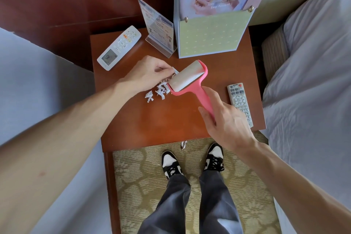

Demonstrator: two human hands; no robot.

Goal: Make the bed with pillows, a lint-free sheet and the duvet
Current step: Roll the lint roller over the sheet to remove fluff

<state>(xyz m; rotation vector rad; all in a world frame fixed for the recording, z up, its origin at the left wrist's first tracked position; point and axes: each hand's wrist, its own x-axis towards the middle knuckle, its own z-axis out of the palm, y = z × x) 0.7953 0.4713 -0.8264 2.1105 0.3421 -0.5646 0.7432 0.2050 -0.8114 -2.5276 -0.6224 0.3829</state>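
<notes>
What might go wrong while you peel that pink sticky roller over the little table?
On the lint roller, the sticky sheet pinched by the left hand may tear off in bits. The paper scraps lie loose on the nightstand and might get brushed onto the carpet.

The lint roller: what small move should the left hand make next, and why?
Probably pull the white strip away from the lint roller. The left hand pinches it at the roller's end, the right hand grips the pink handle, and torn shreds lie on the nightstand just below.
</notes>
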